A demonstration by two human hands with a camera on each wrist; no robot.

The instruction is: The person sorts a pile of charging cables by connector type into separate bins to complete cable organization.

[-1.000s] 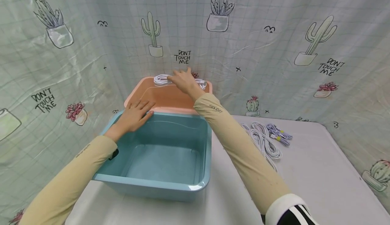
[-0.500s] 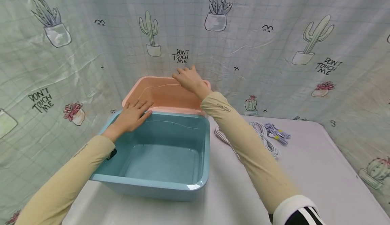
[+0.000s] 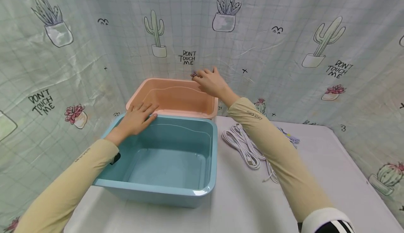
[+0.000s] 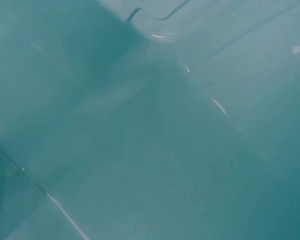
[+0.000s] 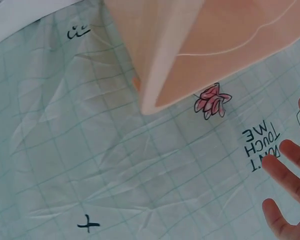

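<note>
My left hand (image 3: pixel 135 120) rests with spread fingers on the back-left rim of a blue plastic tub (image 3: pixel 157 188); only the tub's smooth inner wall (image 4: pixel 155 125) fills the left wrist view. Behind it stands an orange tub (image 3: pixel 176 98), its floor hidden by the blue one. My right hand (image 3: pixel 213 82) hovers at the orange tub's back-right corner, holding nothing visible. In the right wrist view its fingers (image 5: pixel 290 175) are spread apart, beside the orange tub's corner (image 5: pixel 155 95).
Right of the tubs, coiled white cables (image 3: pixel 241 141) lie on the white table (image 3: pixel 240 201). Purple cables (image 3: pixel 291 137) lie farther right, partly behind my right sleeve (image 3: pixel 284 155). A cactus-print curtain (image 3: pixel 268 50) hangs close behind the orange tub.
A second ago my right hand held a coiled white cable over the orange tub; it is now out of sight. The hand has opened and moved right. My left hand stays put.
</note>
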